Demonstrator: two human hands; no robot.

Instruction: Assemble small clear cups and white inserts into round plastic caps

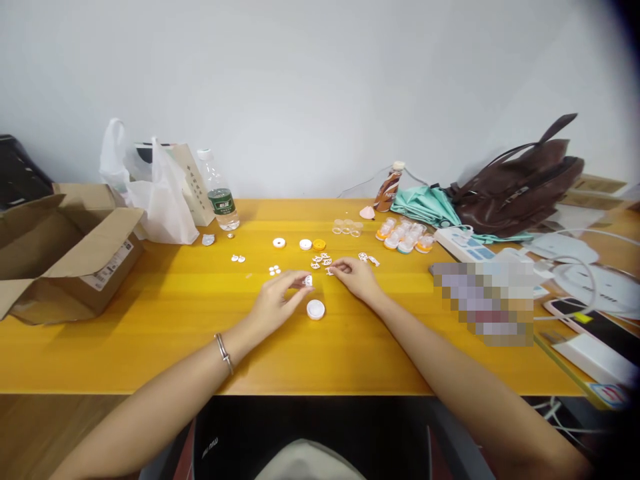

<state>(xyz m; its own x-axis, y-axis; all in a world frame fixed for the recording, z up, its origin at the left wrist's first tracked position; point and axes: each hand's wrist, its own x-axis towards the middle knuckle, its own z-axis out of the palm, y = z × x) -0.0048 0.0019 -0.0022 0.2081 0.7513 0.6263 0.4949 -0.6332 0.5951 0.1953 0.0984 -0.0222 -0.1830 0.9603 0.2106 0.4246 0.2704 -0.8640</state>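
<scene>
My left hand (280, 299) pinches a small white plastic piece (309, 281) between thumb and fingertips, just above the table. Right below it a round white cap-like part (315, 309) lies on the wood. My right hand (356, 277) has its fingertips closed on a small white part (329, 271) at table height; its exact shape is too small to make out. Close beyond the fingers lies a group of white cut-out pieces (321, 259). Farther back sit a white ring (279, 243), a white cap (305, 245) and a yellow cap (319, 245).
Small white discs (275, 270) lie left of my hands. Clear cups (347, 228) and capped containers (406, 235) stand at back right, near a brown bottle (389, 187). A cardboard box (75, 260) and water bottle (220, 197) are left; a power strip (465, 245) and bag (520, 190) right.
</scene>
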